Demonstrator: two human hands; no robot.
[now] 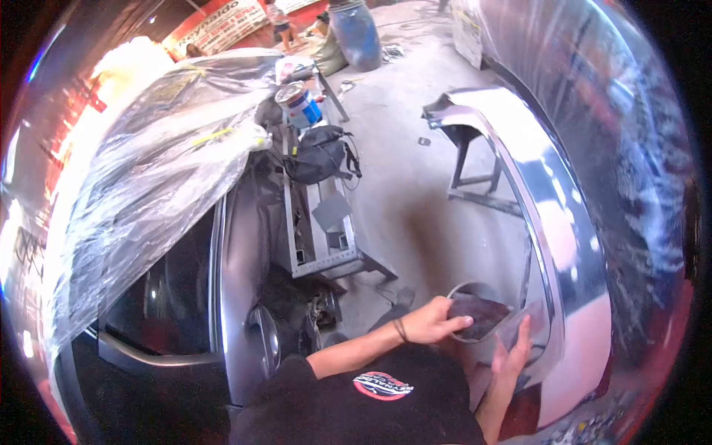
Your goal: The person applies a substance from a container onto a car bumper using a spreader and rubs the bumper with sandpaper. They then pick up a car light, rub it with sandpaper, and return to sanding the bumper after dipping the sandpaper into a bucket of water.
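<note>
Filling the left of the view, a grey car body [241,282] is seen draped in clear plastic sheeting [148,163], which is bunched over its upper part. Along the right side a long silver bumper [564,222] is propped off the concrete floor [400,185], its far end carried by a dark metal stand [475,189]. Between car and bumper a grey metal rack [326,237] is laid out on the floor, and a black bag [319,156] is rested on its far end. Farther back a blue barrel [357,33] is stood upright, and nearer the bag a paint can [297,104] with a blue and white label is set.

At the near end of the bumper both hands are placed. The right hand [513,354] is spread wide with fingers straight, laid flat against the silver surface, and nothing is gripped in it. The left hand [430,320], marked by a dark band [401,330] at the wrist, is curled over the edge of a dark sheet [482,313], which is pinched between thumb and fingers. This dark sheet is held against the bumper at a rounded opening, just above and beside the right hand. Whether it is abrasive paper or cloth cannot be told.
</note>
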